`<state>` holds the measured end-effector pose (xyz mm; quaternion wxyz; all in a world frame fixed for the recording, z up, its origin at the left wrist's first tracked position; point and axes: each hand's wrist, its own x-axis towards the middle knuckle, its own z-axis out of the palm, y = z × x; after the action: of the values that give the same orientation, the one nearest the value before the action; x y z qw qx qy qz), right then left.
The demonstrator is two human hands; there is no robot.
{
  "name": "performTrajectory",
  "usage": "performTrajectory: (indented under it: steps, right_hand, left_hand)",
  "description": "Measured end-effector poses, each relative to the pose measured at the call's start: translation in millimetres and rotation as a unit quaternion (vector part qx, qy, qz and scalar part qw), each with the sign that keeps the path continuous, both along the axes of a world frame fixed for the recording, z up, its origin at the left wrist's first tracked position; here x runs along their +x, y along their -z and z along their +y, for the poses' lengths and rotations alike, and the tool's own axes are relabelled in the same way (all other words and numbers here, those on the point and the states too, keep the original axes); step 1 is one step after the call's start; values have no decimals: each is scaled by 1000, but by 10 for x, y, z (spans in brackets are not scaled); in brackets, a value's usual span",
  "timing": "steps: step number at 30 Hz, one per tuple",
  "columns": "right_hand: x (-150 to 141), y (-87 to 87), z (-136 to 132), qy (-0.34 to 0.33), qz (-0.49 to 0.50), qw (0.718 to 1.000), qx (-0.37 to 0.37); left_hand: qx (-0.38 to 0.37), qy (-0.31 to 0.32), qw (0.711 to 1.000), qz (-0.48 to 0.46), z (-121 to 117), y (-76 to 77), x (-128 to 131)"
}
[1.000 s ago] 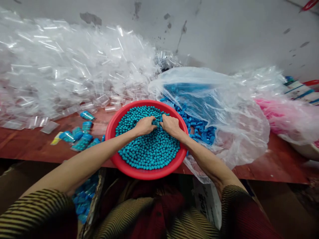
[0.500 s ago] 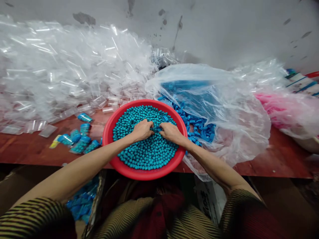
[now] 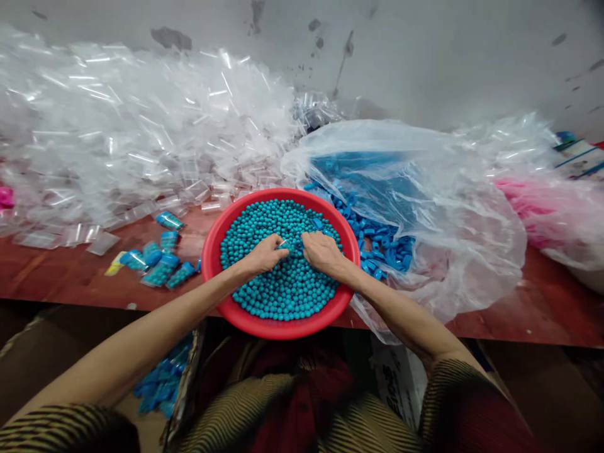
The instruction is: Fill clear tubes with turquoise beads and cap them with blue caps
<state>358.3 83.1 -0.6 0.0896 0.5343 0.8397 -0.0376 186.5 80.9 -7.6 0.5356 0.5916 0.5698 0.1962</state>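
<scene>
A red plastic basin (image 3: 210,251) full of small turquoise balls (image 3: 283,296) sits at the table's front edge. Over the balls, my left hand (image 3: 267,255) is closed with thumb and fingers around a clear plastic container (image 3: 283,243), of which only a shiny edge shows. To its right, my right hand (image 3: 323,253) is curled with its fingertips down at the balls; what it grips is hidden. A blue cap (image 3: 318,223) lies on the balls just beyond it.
Clear empty containers (image 3: 141,138) are heaped at the left and back. Several filled containers with blue caps (image 3: 161,269) lie left of the basin. Loose blue caps (image 3: 377,242) spill from a big clear bag (image 3: 462,251) at right. Pink items (image 3: 523,201) lie farther right.
My hands have drawn slightly apart, and my right fingers have curled in more. A shiny clear edge now shows at my left fingertips. The whole view has shifted a little.
</scene>
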Motion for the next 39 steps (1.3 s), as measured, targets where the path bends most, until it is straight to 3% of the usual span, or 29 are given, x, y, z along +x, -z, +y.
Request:
performTrajectory:
  steps: [2, 6, 9, 11, 16, 19, 22, 26, 30, 32, 36, 39]
  right_hand:
    - [14, -28, 4, 16, 6, 1000, -16]
    - [66, -48, 33, 24, 23, 999, -41]
    - [65, -46, 13, 34, 65, 997, -13]
    - [31, -48, -38, 43, 112, 993, 5]
    - [-54, -63, -206, 0, 215, 975, -50]
    - [-44, -86, -249, -32, 306, 949, -63]
    - [-30, -110, -262, 10, 401, 912, -87]
    - [-53, -122, -313, 82, 498, 857, -106]
    - [-88, -135, -390, 80, 538, 832, -109]
    - [-100, -133, -424, 64, 535, 837, -94]
    - [-77, -97, -449, 4, 472, 881, -28]
    - [7, -88, -406, -52, 442, 895, -20]
  left_hand:
    - [-51, -6, 998, -31, -45, -30, -18]
    - [-81, -2, 995, -63, -102, -63, -64]
    - [-95, -5, 994, -62, -127, -78, -68]
    - [-93, -9, 994, -58, -143, -93, -51]
    - [-43, -49, 993, -100, -198, -129, -12]
    - [-63, -34, 984, -161, -244, -143, -32]
    - [-78, -11, 973, -216, -298, -157, -60]
    - [-49, -33, 966, -254, -370, -178, -71]
    - [-30, -44, 965, -259, -421, -194, -55]
    - [-23, -52, 964, -260, -432, -192, -33]
    - [-19, -70, 959, -275, -441, -175, 12]
    - [-8, -65, 962, -264, -452, -173, -3]
